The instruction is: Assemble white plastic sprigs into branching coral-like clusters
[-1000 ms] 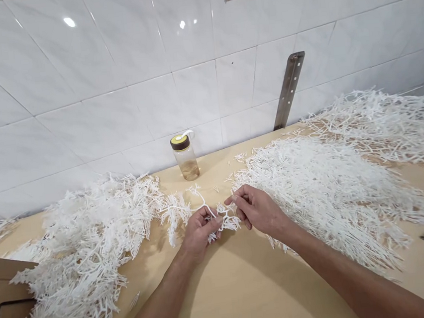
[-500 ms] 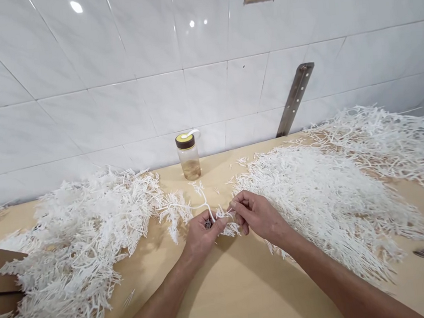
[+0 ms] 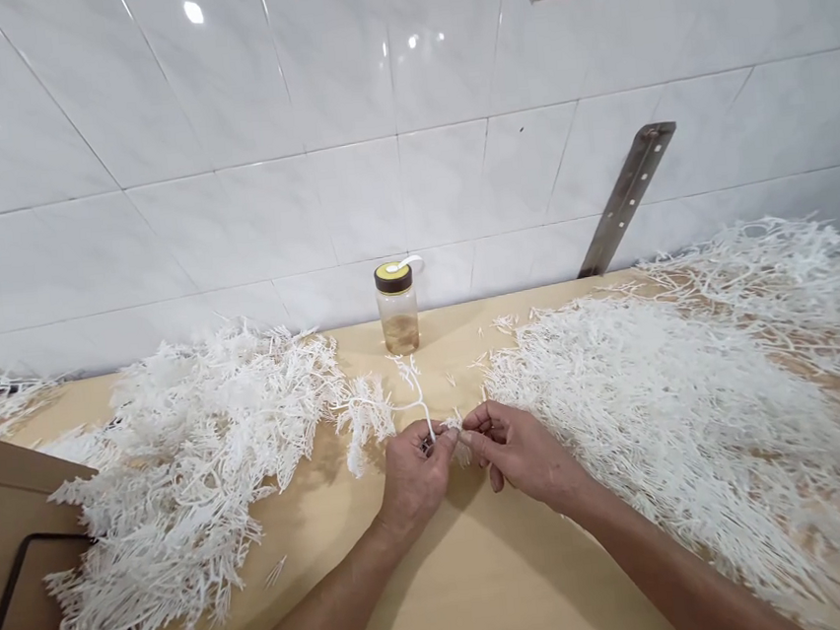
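My left hand (image 3: 418,469) is closed on a white branched plastic stem (image 3: 423,404), whose upper forks stick out above the fingers. White sprigs (image 3: 365,419) hang from the stem on the left. Right beside it, my right hand (image 3: 511,450) is pinched at the small white tips by my left thumb; what lies between its fingertips is too small to make out. A large heap of white branched pieces (image 3: 201,435) lies to the left, and a heap of loose white sprigs (image 3: 643,402) to the right.
A lidded bottle (image 3: 397,307) with some brown liquid stands behind my hands on the wooden table (image 3: 453,589). More white stems (image 3: 818,286) lie at the back right. A metal bracket (image 3: 628,198) leans by the tiled wall. A brown box (image 3: 19,552) is at the left edge.
The view has turned slightly left, so things appear further right. My right hand's fingertips have come in closer to my left thumb, at the white tips.
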Demonstrator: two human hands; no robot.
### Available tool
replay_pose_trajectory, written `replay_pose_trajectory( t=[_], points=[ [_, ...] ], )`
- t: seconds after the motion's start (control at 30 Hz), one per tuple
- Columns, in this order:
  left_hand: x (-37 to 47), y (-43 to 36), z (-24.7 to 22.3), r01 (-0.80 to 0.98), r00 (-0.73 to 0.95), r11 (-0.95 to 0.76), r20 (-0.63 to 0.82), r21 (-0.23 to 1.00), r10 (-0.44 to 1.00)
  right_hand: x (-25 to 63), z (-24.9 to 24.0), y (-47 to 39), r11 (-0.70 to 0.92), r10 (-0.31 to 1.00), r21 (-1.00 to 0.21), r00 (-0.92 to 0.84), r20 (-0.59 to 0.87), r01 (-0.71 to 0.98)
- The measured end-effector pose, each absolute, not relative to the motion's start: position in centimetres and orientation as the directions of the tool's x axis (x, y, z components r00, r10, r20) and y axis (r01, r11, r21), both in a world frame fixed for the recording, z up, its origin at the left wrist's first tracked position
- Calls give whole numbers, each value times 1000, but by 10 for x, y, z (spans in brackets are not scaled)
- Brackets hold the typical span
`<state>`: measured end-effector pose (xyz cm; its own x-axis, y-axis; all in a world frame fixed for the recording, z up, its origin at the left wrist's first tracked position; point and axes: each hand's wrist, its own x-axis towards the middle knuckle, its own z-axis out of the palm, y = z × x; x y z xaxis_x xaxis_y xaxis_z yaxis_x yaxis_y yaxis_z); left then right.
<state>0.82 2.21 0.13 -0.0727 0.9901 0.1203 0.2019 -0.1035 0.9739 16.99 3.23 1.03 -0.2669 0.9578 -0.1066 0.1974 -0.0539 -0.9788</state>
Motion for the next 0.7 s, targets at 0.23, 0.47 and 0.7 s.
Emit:
replay_pose_trajectory(
  t=[0.23,0.47,0.7],
  points=[
    [5,25,3,249,-2,-189,196,950,981,176,7,34,-101,931,-984,-334,-146,148],
    [7,27,-5,325,-2,-105,112,940,994,187,6,37,-27,941,-972,-322,-104,235],
    [12,25,7,319,20,-23,18,948,1000,187,10,32,112,955,-891,-296,-26,440]
  ],
)
